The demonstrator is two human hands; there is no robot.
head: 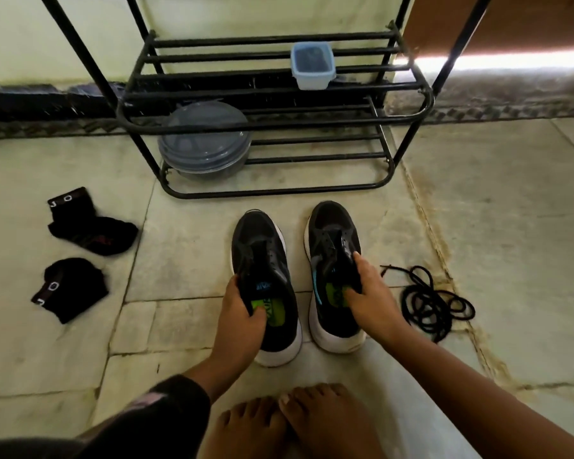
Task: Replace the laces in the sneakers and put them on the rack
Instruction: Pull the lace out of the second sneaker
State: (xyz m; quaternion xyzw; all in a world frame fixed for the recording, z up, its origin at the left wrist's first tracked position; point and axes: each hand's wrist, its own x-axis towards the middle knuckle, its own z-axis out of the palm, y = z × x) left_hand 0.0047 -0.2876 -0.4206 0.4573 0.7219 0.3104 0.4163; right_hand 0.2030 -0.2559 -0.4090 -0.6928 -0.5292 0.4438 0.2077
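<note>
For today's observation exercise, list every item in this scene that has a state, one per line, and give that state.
Left sneaker: unlaced, on floor, gripped by left hand.
Right sneaker: unlaced, on floor, gripped by right hand.
Black laces: loose, tangled on floor.
Blue container: open, on rack.
Round grey container: lidded, on lower shelf.
Socks: crumpled on floor.

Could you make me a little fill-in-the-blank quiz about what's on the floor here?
1. Each hand, the left hand and the right hand, holds one black ____ by its opening.
2. The loose black laces lie on the floor to the ____ of the pair.
3. Two black ____ lie on the floor at the far left.
4. A small clear tub sits on the metal ____.

Missing words: sneaker; right; socks; rack
</note>
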